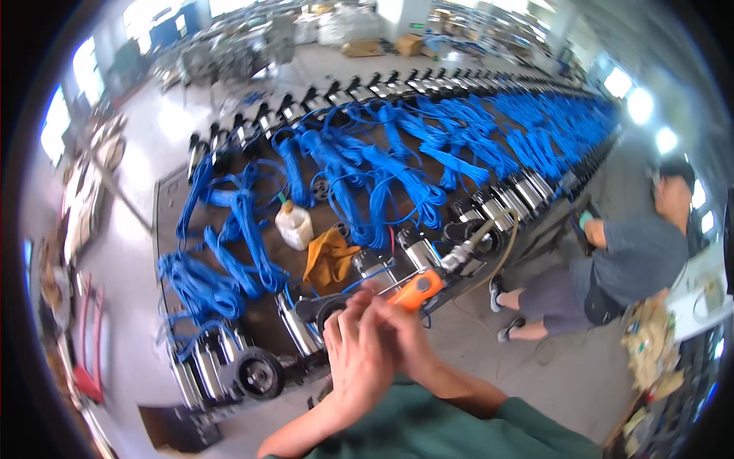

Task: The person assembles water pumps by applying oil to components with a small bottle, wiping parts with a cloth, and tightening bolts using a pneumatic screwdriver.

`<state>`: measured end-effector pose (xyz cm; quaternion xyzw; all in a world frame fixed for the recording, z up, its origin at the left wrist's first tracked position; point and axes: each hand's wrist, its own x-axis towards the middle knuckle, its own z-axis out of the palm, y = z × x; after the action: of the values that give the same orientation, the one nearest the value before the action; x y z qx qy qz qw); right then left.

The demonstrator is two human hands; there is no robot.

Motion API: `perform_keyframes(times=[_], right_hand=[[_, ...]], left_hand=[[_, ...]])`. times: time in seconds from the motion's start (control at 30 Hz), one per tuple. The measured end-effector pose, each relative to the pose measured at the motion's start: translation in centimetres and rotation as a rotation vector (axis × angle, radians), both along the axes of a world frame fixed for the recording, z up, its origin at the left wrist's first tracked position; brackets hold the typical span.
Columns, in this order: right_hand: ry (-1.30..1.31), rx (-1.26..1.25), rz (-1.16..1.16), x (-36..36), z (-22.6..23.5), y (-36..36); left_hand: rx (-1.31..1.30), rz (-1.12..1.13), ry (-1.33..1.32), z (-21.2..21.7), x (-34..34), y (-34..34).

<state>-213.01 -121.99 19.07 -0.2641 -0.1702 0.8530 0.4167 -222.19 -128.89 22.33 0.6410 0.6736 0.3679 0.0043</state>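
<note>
My left hand (358, 363) and my right hand (409, 334) are brought together at the near edge of the bench, fingers bent and pressed close. Whatever lies between them is hidden and partly blurred. Just beyond my right fingertips is an orange-bodied tool (417, 290); I cannot tell whether it is touched. Steel cylindrical pumps (297, 325) with black ends lie along this edge, one beside my left hand. Farther in sit a mustard-yellow cloth (329, 257) and a white plastic bottle (294, 226) with a green nozzle.
Bundles of blue cable (329, 164) cover the long dark bench (172, 206), and a row of pumps (313, 99) lines its far edge. A hose with a metal fitting (464, 252) lies at the near right. Another person (631, 256) stands on the right. A red frame (89, 352) is at left.
</note>
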Motion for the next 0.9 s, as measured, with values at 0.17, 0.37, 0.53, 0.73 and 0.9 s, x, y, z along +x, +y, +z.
perform_keyframes(times=[0.17, 0.37, 0.53, 0.73, 0.9], right_hand=[[0.126, 0.033, -0.308, 1.8, -3.8, 2.5], [-0.193, 0.504, -0.262, 1.3, -3.6, 2.9], [-0.159, 0.819, -0.072, -1.3, -2.8, 5.6], [-0.265, 0.802, 0.066, -6.7, -4.6, 5.4], [-0.265, 0.912, 0.056, -6.9, -7.6, 6.6]], left_hand=[[0.469, -0.698, -0.154, 0.6, 5.5, -3.3], [0.456, -0.288, -0.378, 1.8, 5.0, -0.3], [0.433, -0.127, -0.318, -4.6, -1.8, -2.1], [-0.06, 0.204, -0.338, -13.3, -5.2, -4.6], [-0.098, 0.168, -0.256, -15.0, -4.9, -4.0]])
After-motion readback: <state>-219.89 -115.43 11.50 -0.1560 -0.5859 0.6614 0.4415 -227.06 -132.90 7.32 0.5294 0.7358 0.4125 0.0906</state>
